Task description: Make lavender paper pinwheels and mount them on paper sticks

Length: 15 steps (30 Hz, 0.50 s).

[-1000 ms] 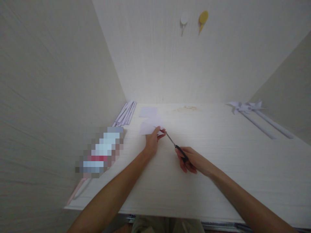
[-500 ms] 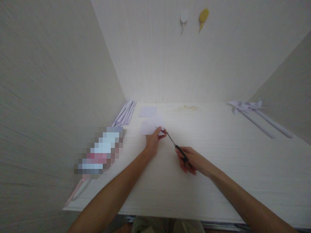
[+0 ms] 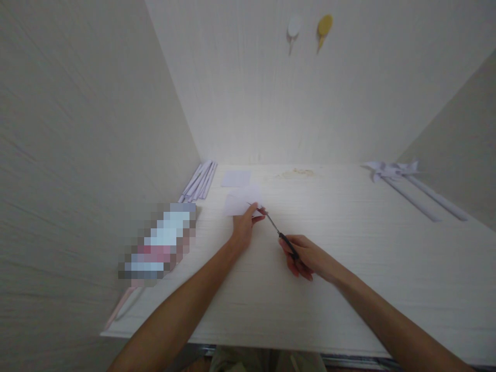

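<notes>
My left hand (image 3: 245, 227) pinches the near right edge of a white sheet of paper (image 3: 237, 202), thumb on top and fingers below, just above the table. A slit or crease shows in the sheet. My right hand (image 3: 300, 257) is closed round the black handles of a pair of scissors (image 3: 285, 239). Their metal blades reach up and left to the paper's right edge, beside my left fingertips. The blade tips are partly hidden there. Beyond this sheet a square piece of white paper (image 3: 236, 179) lies flat.
Several rolled paper sticks (image 3: 201, 180) lie at the back left, with a pixelated device (image 3: 165, 240) and its pink cable nearer me. Two paper pinwheels (image 3: 393, 170) on sticks rest at the right. Walls enclose the white table (image 3: 349, 310); a white hook and a yellow hook (image 3: 324, 26) hang behind.
Almost nothing differs. The scissors and my right hand have shifted very slightly; the left hand and the paper hold their place.
</notes>
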Each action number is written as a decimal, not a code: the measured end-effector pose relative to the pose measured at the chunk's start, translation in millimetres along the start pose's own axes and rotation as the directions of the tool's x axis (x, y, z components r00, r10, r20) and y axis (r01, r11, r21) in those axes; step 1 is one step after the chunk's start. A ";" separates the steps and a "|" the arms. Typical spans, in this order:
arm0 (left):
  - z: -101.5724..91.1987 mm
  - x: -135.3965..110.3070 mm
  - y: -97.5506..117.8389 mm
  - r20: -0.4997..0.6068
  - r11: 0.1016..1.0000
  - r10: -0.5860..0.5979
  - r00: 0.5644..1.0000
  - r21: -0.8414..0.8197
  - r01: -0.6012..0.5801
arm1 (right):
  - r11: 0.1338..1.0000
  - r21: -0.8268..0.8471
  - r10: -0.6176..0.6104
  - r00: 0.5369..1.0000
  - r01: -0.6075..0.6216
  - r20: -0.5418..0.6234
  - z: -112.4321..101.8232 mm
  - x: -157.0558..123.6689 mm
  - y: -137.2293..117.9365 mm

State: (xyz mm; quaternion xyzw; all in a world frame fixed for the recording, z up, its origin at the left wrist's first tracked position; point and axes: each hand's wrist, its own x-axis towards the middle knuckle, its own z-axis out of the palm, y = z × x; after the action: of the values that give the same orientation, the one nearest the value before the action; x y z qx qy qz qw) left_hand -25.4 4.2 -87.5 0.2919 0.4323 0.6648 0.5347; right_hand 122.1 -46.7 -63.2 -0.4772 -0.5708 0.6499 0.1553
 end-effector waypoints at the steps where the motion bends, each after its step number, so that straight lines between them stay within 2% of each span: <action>1: 0.0 0.0 0.0 0.002 1.000 0.007 1.000 0.003 -0.007 | 1.000 -0.004 0.006 1.000 -0.006 -0.004 0.1 0.1 0.0; 15: 0.5 -0.8 0.8 -0.001 1.000 0.022 1.000 0.013 -0.022 | 0.997 -0.075 0.010 1.000 -0.010 -0.005 -1.3 -0.5 -1.0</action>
State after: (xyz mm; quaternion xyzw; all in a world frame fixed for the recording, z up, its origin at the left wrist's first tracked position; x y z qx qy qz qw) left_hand -25.2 3.5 -86.5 0.2999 0.4338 0.6678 0.5253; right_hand 123.0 -46.0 -62.0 -0.4870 -0.5920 0.6277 0.1353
